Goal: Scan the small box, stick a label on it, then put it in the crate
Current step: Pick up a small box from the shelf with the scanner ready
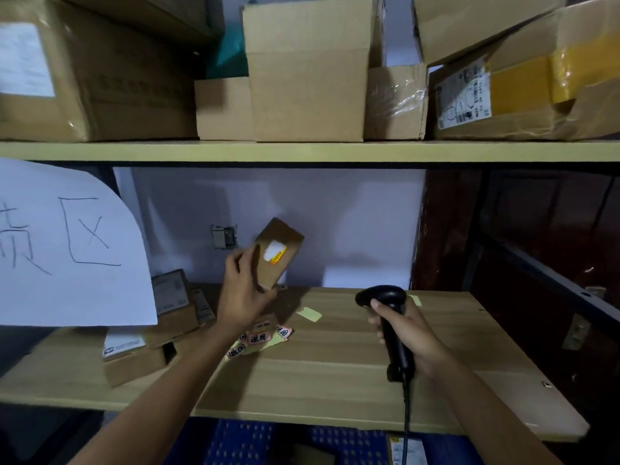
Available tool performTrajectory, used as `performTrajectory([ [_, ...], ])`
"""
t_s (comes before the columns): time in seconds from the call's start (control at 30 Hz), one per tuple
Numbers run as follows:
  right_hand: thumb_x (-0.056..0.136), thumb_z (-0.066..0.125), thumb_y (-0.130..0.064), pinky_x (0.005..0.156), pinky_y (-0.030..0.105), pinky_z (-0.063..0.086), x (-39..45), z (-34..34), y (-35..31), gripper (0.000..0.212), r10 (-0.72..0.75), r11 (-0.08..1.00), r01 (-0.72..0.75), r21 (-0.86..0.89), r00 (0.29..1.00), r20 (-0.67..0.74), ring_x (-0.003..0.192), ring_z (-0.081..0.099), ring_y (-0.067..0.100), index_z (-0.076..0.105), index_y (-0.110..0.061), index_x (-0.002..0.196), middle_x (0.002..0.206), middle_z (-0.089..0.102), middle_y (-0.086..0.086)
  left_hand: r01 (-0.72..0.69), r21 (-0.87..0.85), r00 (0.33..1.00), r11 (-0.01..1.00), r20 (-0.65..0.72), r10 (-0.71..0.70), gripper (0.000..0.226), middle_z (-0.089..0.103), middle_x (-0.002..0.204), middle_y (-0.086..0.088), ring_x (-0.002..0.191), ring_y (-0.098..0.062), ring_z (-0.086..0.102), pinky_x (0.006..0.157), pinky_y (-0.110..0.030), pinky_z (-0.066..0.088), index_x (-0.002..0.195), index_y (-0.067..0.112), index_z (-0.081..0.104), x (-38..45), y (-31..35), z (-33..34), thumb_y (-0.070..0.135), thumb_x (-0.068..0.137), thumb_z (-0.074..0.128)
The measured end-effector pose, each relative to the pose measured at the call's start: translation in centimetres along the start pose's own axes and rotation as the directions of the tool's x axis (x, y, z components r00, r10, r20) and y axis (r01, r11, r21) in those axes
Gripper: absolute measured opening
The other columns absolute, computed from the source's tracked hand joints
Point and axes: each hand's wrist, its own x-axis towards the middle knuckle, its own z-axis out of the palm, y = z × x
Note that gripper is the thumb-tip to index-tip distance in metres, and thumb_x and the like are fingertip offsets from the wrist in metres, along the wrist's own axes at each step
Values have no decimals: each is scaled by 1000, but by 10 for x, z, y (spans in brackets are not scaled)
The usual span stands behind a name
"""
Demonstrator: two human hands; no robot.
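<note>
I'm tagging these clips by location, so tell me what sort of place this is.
Probably a parcel stockroom or returns area: cardboard boxes crowd the upper shelf, the right hand holds a barcode scanner, and a handwritten zone sign hangs left.

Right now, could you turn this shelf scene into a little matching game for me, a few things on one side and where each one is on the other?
Things:
1. small box
2. barcode scanner
3. sheet of labels
4. blue crate

Places:
A. lying flat on the wooden shelf
B. below the shelf's front edge
C. held up in the left hand
D. gripped in the right hand

Pairs: 1-C, 2-D, 3-A, 4-B
</note>
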Motion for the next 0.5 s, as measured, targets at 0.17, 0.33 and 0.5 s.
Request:
performTrajectory([
  [0.17,87,69,-27,53,30,52,-5,13,-14,39,-69,997,67,32,997,35,58,62,19,51,-14,119,85,70,12,83,-323,996,943,40,-74,65,40,132,-11,119,-12,42,105,-19,38,142,28,48,-19,11,6,35,82,69],
  [0.33,90,65,-24,50,27,51,-19,26,-26,37,-170,980,160,120,982,80,55,59,18,49,-11,121,84,68,10,697,-697,702,166,617,-354,50,60,134,-16,117,-27,62,84,-38,59,133,18,57,-26,37,-1,46,92,53],
  [0.5,91,62,-23,52,30,55,-32,38,-37,36,-315,949,308,69,937,151,55,61,19,48,-9,122,83,69,11,818,-546,526,-181,837,-152,62,67,118,-22,95,-36,71,81,-47,58,124,14,63,-35,37,-11,62,88,48],
])
